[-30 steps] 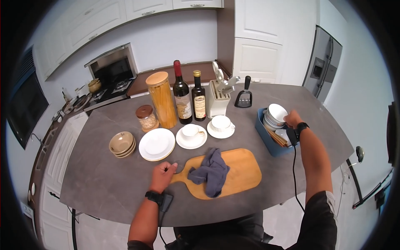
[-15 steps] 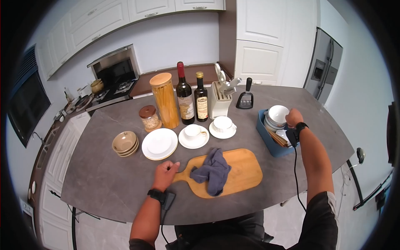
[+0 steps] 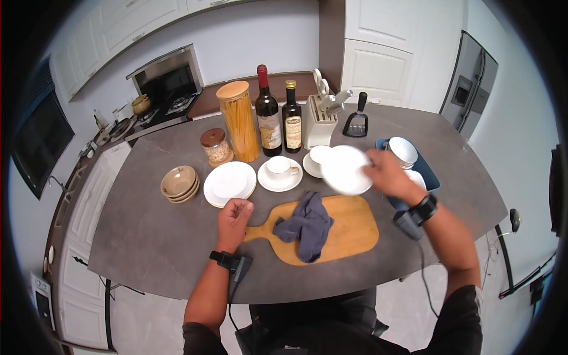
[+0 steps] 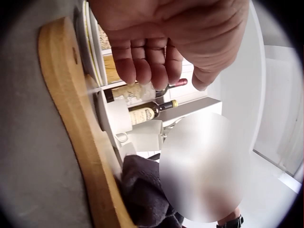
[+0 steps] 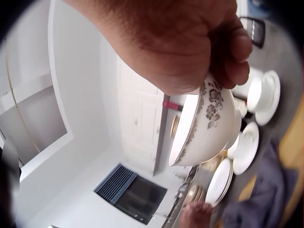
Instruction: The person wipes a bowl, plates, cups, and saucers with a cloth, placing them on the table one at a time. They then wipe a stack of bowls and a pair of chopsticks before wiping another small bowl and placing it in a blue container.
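My right hand (image 3: 389,173) pinches the rim of a white bowl (image 3: 345,171), lifted in the air over the far edge of the cutting board (image 3: 356,232). A brown floral pattern shows on the outside of this bowl in the right wrist view. Behind that hand stands a blue basket (image 3: 431,170) with more white bowls (image 3: 403,150) in it. My left hand (image 3: 233,222) hovers by the board's handle, fingers loosely curled around nothing. A crumpled grey-purple cloth (image 3: 309,228) lies on the board.
Stacked white plates (image 3: 231,181), tan bowls (image 3: 178,182) and two cups on saucers, one nearer (image 3: 280,173), sit beyond the board. Farther back stand a grain jar (image 3: 216,147), a spaghetti jar (image 3: 238,124), two bottles, a knife block (image 3: 320,125) and a black-handled masher (image 3: 358,121).
My right hand has lifted a white bowl out of the blue basket and carried it left, over the board. My left hand stays near the board's handle. The head view has shifted slightly.
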The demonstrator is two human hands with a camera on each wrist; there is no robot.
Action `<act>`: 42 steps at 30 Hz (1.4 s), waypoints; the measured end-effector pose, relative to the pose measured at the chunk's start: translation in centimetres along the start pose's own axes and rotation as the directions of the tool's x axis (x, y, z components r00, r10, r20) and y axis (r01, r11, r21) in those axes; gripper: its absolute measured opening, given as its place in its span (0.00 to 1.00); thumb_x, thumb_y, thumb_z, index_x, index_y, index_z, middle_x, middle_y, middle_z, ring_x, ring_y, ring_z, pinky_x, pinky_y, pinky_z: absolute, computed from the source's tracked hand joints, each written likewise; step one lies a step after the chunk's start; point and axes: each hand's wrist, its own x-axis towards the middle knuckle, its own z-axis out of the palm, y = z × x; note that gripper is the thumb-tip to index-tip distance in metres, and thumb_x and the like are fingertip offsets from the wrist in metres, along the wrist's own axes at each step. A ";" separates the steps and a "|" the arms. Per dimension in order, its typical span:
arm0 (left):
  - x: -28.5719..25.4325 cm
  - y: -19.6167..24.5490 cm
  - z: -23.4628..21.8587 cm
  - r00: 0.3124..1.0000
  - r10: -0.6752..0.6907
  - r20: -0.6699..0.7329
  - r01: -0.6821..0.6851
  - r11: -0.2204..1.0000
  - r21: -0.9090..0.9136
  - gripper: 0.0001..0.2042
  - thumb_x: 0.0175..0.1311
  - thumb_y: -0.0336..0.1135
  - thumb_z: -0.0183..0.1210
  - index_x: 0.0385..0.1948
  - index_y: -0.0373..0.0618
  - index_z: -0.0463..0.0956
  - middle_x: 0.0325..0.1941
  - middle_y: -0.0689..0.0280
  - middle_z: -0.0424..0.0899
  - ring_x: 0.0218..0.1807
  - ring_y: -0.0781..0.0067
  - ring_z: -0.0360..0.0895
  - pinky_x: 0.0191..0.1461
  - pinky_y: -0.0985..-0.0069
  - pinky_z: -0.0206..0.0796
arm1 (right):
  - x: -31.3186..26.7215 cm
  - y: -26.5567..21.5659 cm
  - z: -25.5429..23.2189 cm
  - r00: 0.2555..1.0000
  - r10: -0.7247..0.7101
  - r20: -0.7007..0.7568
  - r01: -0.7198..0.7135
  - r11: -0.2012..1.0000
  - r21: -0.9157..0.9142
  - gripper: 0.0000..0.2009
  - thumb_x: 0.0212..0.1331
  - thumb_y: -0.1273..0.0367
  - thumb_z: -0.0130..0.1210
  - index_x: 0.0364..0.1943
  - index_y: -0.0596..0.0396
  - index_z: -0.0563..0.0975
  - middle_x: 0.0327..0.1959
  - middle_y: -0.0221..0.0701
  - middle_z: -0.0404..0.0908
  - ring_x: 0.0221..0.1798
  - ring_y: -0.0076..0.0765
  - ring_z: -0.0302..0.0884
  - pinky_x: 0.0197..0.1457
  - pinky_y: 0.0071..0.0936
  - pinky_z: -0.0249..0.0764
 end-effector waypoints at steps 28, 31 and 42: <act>-0.2 1.0 4.5 0.930 -0.298 0.213 0.366 0.763 -0.533 0.30 0.83 0.42 0.54 0.79 0.38 0.57 0.75 0.57 0.74 0.73 0.64 0.76 0.75 0.62 0.72 | -5.2 -3.1 16.3 0.839 -0.542 -0.036 0.543 0.840 0.003 0.23 0.52 0.62 0.75 0.51 0.57 0.85 0.59 0.41 0.82 0.65 0.55 0.76 0.70 0.48 0.72; -0.2 0.7 4.9 0.949 -0.240 0.206 0.310 0.831 -0.461 0.30 0.82 0.42 0.55 0.79 0.37 0.58 0.73 0.57 0.75 0.72 0.65 0.76 0.73 0.64 0.72 | -4.0 -1.2 16.9 0.875 -0.482 -0.031 0.483 0.868 0.116 0.22 0.46 0.68 0.75 0.48 0.57 0.85 0.59 0.42 0.82 0.65 0.55 0.76 0.70 0.49 0.72; -0.8 0.5 6.6 0.927 -0.221 0.304 0.312 0.903 -0.296 0.35 0.73 0.50 0.65 0.75 0.40 0.64 0.71 0.58 0.77 0.71 0.67 0.76 0.75 0.66 0.69 | -3.9 -1.5 17.3 0.960 -0.257 -0.116 0.281 0.898 0.338 0.23 0.46 0.80 0.69 0.51 0.58 0.82 0.58 0.44 0.81 0.63 0.57 0.77 0.66 0.43 0.76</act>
